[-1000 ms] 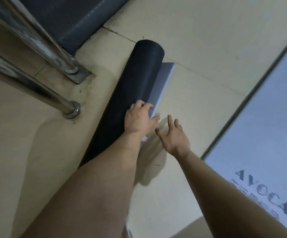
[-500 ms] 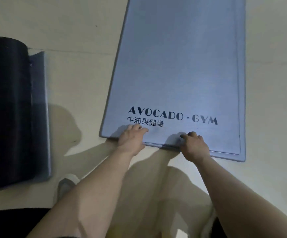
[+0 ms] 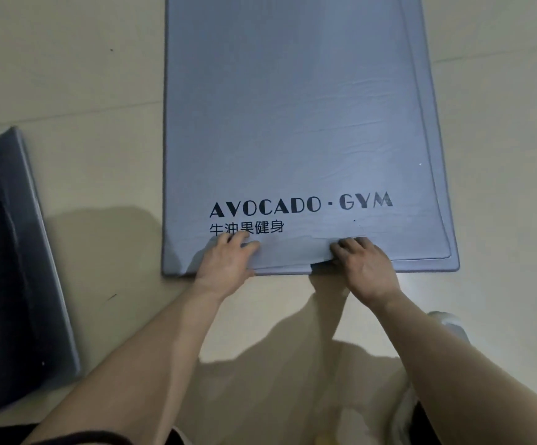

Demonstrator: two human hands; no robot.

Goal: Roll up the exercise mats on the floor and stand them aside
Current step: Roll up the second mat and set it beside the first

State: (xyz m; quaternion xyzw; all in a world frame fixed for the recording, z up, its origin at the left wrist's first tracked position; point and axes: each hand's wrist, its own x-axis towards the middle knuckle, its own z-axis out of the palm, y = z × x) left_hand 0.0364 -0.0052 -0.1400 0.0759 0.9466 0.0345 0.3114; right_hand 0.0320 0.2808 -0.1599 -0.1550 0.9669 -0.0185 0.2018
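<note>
A grey-blue exercise mat point(image 3: 292, 117) printed "AVOCADO · GYM" lies flat on the floor, running away from me. It looks like two layers, a slightly larger mat showing under the top one along the right and near edges. My left hand point(image 3: 228, 261) and my right hand point(image 3: 366, 268) grip the near short edge of the top layer, which is lifted and creased between them. At the far left lies a rolled mat point(image 3: 10, 284), dark outside, with its grey loose end flat on the floor.
Beige tiled floor point(image 3: 68, 75) surrounds the mats. A white shoe point(image 3: 450, 326) shows at the lower right, beside my right forearm. My dark shorts fill the bottom edge.
A second ago my left hand rested on the dark rolled mat. I turned to the flat printed mat, both hands took its near edge, and now that edge is lifted a little.
</note>
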